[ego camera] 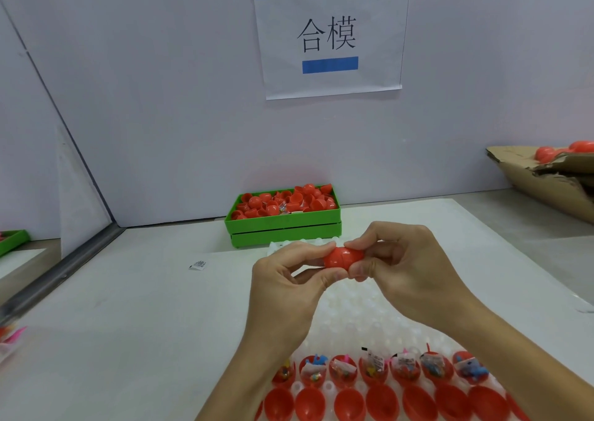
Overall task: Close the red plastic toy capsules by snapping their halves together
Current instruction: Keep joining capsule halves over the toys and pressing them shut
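Both hands hold one red capsule (342, 257) in the air above the white surface (135, 308), in front of the green tray (283, 227). The left hand (289, 279) has its grip closed on the capsule's left end, thumb and fingers pinching it. The right hand (405, 260) has its grip closed on the right end, with fingers curled over the top and the thumb beneath. The capsule lies horizontally between the two hands, and a seam line is visible near its middle; whether the halves are fully seated cannot be told.

Below the hands, a white moulded holder (360, 311) lies on the surface. Its near rows carry open red halves: one row of filled halves (344, 371) containing small packaged toys, and, closest to the camera, one row of empty halves (348, 404).

The green tray stands at the far edge of the surface against the wall and is piled with loose red halves (286, 200). A paper sign (329, 35) with printed characters and blue tape hangs on the wall above it. A cardboard box (546, 176) holding further red pieces sits at the right. A small white sachet (198, 264) lies on the surface to the left of the hands.
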The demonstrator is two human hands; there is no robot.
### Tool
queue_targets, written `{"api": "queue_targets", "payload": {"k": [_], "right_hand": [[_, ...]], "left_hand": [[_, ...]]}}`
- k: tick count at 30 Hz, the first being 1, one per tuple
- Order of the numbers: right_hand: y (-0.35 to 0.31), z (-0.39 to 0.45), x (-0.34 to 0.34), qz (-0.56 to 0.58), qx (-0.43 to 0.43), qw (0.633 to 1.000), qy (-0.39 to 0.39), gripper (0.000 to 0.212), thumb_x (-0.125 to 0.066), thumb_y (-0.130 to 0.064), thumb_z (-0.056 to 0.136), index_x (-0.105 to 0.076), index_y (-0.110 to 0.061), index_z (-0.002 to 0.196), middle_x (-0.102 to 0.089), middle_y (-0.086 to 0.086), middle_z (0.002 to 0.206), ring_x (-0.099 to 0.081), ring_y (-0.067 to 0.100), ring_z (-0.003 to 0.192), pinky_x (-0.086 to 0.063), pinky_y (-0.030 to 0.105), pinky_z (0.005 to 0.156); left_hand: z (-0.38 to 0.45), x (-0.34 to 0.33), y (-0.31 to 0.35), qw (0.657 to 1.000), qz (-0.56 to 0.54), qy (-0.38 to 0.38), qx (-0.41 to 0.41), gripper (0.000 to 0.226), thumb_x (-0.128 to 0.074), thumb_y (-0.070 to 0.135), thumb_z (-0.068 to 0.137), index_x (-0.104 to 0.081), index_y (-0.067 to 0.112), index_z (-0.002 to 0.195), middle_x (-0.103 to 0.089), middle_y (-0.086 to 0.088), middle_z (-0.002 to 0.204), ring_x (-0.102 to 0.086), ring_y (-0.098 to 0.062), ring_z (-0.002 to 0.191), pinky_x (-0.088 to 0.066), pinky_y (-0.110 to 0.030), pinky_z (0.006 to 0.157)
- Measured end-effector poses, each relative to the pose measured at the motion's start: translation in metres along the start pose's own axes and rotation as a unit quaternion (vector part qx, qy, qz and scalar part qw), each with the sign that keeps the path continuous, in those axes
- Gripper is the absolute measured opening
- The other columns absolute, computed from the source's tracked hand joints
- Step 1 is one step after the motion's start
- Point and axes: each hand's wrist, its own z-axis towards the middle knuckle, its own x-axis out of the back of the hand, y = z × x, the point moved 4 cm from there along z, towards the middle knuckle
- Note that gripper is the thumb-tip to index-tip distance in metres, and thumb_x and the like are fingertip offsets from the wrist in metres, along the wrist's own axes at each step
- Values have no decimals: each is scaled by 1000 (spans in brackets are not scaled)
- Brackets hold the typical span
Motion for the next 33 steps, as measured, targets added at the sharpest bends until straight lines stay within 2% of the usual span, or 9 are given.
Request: {"api": "queue_targets", "payload": {"k": [4,9,14,20,24,27,33], "right_hand": [[0,2,3,20,-4,1000,7,36,-73,17,76,-69,-18,76,-72,3,65,-69,17,58,-54,18,62],[0,1,2,6,-3,1000,-1,36,-76,12,75,-67,-23,77,-72,3,64,-71,19,60,-60,31,66],[2,0,-1,-10,-5,1000,-12,38,-74,14,77,-69,-24,79,-72,4,66,-69,18,60,-59,36,66],[6,1,-3,51,-39,997,-31,19,-71,15,79,-69,-1,87,-74,11,75,-71,22,63,-57,26,64],[7,3,1,67,-63,995,-31,15,-69,9,84,-68,-2,93,-76,11,80,-73,23,67,-59,27,64],[6,3,3,66,-71,995,-37,15,-70,4,85,-68,-4,97,-76,8,81,-73,23,68,-58,26,64],[7,3,2,95,-86,991,-37,22,-67,2,87,-72,-6,106,-78,7,84,-75,24,69,-59,25,65]], "left_hand": [[1,-1,3,1000,-17,-8,0,30,-79,14,63,-77,24,92,-76,3,91,-72,-9,87,-55,-14,74],[1,0,2,1000,-21,-11,5,31,-78,16,65,-76,24,94,-76,5,91,-72,-8,88,-55,-13,74],[0,0,-3,1000,-5,-4,7,28,-80,17,62,-76,25,89,-75,4,87,-72,-9,82,-56,-16,73],[0,1,-5,1000,5,-15,4,30,-81,10,68,-76,26,92,-75,2,89,-72,-13,85,-57,-19,73],[-1,-1,-5,998,36,-45,2,42,-79,0,76,-74,34,100,-73,8,97,-69,-12,96,-57,-18,76],[-1,-1,-5,998,51,-45,7,47,-78,-2,77,-72,36,104,-74,12,98,-69,-8,97,-55,-15,75],[1,2,-4,999,33,-14,7,36,-77,22,72,-71,34,105,-75,14,94,-71,-7,93,-54,-14,74]]}}
